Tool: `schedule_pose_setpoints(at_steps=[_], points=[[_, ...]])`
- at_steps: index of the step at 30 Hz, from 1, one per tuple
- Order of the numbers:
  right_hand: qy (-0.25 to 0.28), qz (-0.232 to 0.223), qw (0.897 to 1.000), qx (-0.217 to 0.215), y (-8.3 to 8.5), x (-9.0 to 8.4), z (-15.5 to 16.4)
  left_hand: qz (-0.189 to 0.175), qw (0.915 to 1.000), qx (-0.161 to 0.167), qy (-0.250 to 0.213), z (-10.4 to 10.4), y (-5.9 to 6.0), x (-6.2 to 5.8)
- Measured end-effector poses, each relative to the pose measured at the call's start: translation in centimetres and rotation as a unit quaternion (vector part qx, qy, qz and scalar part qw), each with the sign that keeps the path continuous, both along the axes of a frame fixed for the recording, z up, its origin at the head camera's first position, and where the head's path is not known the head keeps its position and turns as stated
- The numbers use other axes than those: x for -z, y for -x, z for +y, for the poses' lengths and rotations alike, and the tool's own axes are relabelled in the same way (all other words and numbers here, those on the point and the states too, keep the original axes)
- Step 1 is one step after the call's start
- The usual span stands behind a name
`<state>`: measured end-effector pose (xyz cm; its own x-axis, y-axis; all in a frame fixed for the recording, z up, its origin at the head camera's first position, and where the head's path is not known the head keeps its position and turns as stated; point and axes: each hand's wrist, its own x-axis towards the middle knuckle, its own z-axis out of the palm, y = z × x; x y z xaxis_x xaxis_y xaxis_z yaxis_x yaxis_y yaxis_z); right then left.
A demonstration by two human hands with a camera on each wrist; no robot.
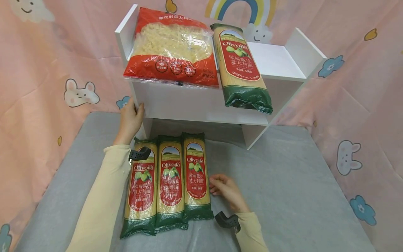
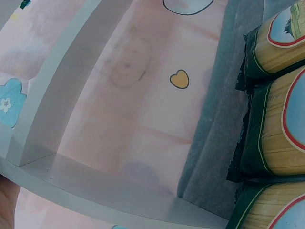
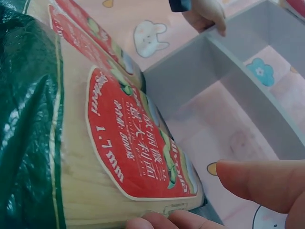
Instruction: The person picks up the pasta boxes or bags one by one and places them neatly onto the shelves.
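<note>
Three Olivoila spaghetti packs lie side by side on the grey table [image 1: 283, 189]: left pack [image 1: 140, 189], middle pack [image 1: 170, 182], right pack [image 1: 196, 178]. My right hand [image 1: 221, 186] rests beside the right pack [image 3: 119, 143]; its fingertips [image 3: 162, 222] touch the pack's edge and the thumb [image 3: 267, 183] stays lifted off it. My left hand [image 1: 130, 119] grips the left front edge of the white shelf unit [image 1: 195, 101], thumb on the front face. From the right wrist the left hand [image 3: 205, 14] shows on the shelf panel [image 3: 228, 62]. The left wrist view shows the packs' dark green ends [image 2: 281, 133].
On the shelf top lie a red bag of short pasta [image 1: 171, 49] and a fourth spaghetti pack [image 1: 240, 66] that hangs over the front edge. A pink cartoon-print cloth [image 1: 47, 70] surrounds the table. The shelf's lower bay [image 2: 143, 109] is open to the cloth behind.
</note>
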<state>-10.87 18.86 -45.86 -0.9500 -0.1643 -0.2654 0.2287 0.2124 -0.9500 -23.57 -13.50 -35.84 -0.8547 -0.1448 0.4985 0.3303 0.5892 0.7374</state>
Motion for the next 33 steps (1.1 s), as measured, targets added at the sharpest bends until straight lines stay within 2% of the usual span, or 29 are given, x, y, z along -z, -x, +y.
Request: schedule_pose_setpoints(at_steps=[19,33], points=[[-0.006,-0.002,1.000,0.021,0.15,0.18,-0.59,-0.012,0.9999,0.005,-0.007,-0.09,0.04,0.04],[-0.033,0.005,0.999,0.040,0.14,0.45,-1.02,-0.013,0.9999,0.003,-0.008,-0.08,0.06,0.02]])
